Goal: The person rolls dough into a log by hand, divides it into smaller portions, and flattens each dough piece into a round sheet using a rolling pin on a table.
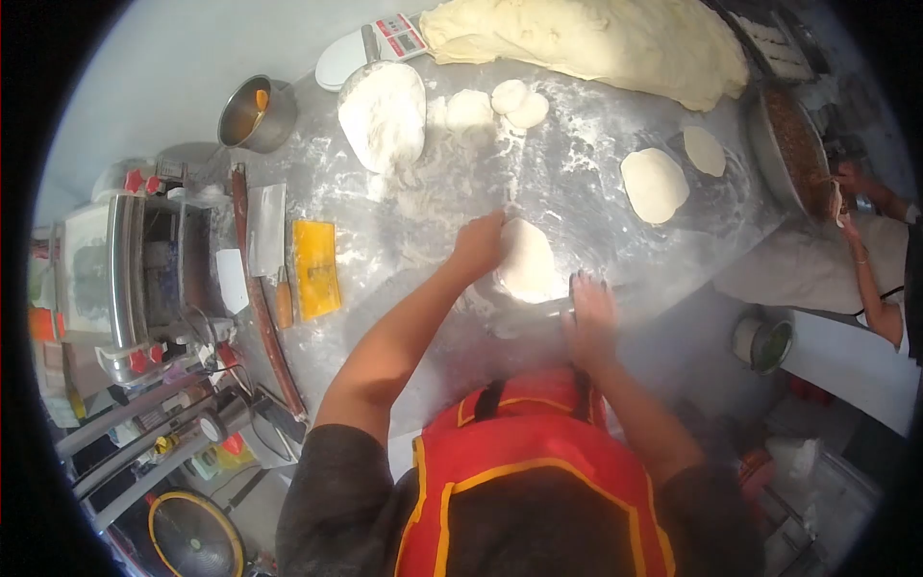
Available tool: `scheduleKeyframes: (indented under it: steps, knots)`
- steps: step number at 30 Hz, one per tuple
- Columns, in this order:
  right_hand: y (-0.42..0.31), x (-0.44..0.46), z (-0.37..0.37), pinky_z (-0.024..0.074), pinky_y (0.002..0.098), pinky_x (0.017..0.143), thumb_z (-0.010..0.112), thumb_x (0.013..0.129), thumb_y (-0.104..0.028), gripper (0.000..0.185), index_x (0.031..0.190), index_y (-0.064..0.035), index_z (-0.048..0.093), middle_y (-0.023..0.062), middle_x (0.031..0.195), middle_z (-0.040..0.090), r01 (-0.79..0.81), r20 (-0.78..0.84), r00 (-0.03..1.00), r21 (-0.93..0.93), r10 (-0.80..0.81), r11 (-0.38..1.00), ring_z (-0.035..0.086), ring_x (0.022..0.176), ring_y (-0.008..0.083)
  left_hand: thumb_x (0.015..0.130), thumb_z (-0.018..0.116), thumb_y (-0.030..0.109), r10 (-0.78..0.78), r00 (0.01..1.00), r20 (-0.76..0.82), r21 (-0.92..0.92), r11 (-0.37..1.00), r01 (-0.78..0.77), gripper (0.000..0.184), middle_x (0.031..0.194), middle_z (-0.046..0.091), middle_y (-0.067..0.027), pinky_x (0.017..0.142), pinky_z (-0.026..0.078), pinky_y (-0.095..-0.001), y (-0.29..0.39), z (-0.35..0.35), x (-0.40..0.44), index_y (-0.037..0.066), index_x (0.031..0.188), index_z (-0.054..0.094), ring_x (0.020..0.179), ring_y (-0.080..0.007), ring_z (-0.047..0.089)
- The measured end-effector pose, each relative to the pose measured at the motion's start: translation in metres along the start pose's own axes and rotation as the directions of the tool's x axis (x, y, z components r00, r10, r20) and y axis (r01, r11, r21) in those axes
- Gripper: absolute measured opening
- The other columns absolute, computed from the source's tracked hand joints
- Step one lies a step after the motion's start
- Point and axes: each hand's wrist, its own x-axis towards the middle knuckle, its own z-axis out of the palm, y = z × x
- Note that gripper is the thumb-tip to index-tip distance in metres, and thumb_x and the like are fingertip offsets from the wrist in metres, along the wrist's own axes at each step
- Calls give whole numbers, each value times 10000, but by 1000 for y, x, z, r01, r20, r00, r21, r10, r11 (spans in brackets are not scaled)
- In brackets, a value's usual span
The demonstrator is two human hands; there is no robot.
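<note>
A flat round of dough lies on the floured metal table in front of me. My left hand is closed at its left edge, with the dough's rim at the fingers. At the dough's lower right is my right hand, slightly blurred, its fingers stretched out over the table. A blurred pale bar runs along the dough's near edge towards that palm; its kind cannot be made out. Farther right lie two flattened dough rounds. Several small dough pieces sit beyond my left hand.
A large dough mass lies at the back. A flour-filled scoop, scale, pot, yellow scraper and long wooden stick are leftward. At right, another person's hands work beside a filling bowl.
</note>
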Motion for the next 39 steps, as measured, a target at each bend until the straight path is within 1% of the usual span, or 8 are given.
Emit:
scheduleKeyframes:
  steps: [8, 15, 25, 28, 29, 33, 36, 39]
  knots:
    - [-1, 167, 31, 288, 501, 1096, 480, 958, -327, 501, 1331, 8, 488, 185, 1398, 473, -30, -210, 978, -124, 3, 992, 427, 1307, 315, 818, 619, 259, 59, 998, 23, -8, 998, -59, 318, 1041, 669, -174, 879, 467, -447, 33, 0, 25, 66, 1067, 659, 1026, -378, 600]
    - [10, 42, 27, 303, 489, 1092, 512, 932, -363, 535, 1286, 39, 502, 230, 1333, 507, -22, 121, 992, -75, 31, 997, 461, 1264, 335, 842, 599, 308, -42, 999, -22, 53, 998, 44, 325, 1064, 668, -166, 873, 481, -457, 12, 6, 0, 86, 1070, 665, 1013, -359, 616]
    - [-5, 172, 33, 300, 494, 1094, 485, 954, -341, 492, 1265, 38, 515, 232, 1332, 505, 25, -284, 958, -60, -41, 998, 464, 1254, 351, 813, 628, 342, -48, 992, 117, 139, 990, 32, 423, 1090, 656, -183, 880, 481, -450, 38, -4, 21, 70, 1136, 655, 1017, -350, 620]
    - [7, 97, 31, 304, 487, 1093, 499, 943, -343, 508, 1279, 38, 504, 237, 1366, 472, 120, -137, 981, -133, -138, 984, 452, 1263, 373, 823, 612, 320, 19, 993, 112, 142, 989, -35, 418, 1102, 657, -167, 887, 479, -437, 19, -2, 13, 114, 1185, 645, 1030, -341, 617]
    - [9, 71, 24, 300, 482, 1098, 513, 933, -350, 536, 1300, 40, 488, 241, 1388, 448, 7, 172, 985, -56, 3, 998, 440, 1274, 386, 827, 606, 314, -4, 995, 101, 124, 992, -8, 416, 1108, 657, -161, 892, 476, -434, 0, 9, 12, 133, 1200, 640, 1036, -337, 615]
    - [14, 39, 37, 292, 480, 1100, 523, 929, -357, 543, 1296, 42, 495, 239, 1347, 493, 55, -143, 987, -97, -68, 994, 449, 1266, 375, 844, 585, 298, 118, 978, 173, -5, 993, -119, 382, 1100, 661, -150, 874, 482, -430, -5, 13, -15, 164, 1197, 642, 1019, -336, 622]
    - [1, 133, 34, 291, 480, 1099, 507, 942, -349, 530, 1306, 36, 493, 230, 1334, 509, 30, -220, 974, -113, -55, 993, 455, 1264, 348, 840, 598, 320, 45, 998, 45, 25, 999, -46, 372, 1092, 659, -165, 868, 480, -441, 31, -1, -5, 129, 1153, 658, 1021, -340, 620]
    - [-5, 168, 28, 293, 482, 1095, 494, 950, -338, 517, 1310, 33, 486, 230, 1354, 490, 41, -252, 965, -120, -71, 992, 443, 1277, 337, 840, 600, 336, -91, 978, 189, 142, 988, 65, 354, 1070, 662, -175, 852, 481, -451, 42, 5, 29, 107, 1100, 672, 1004, -346, 625]
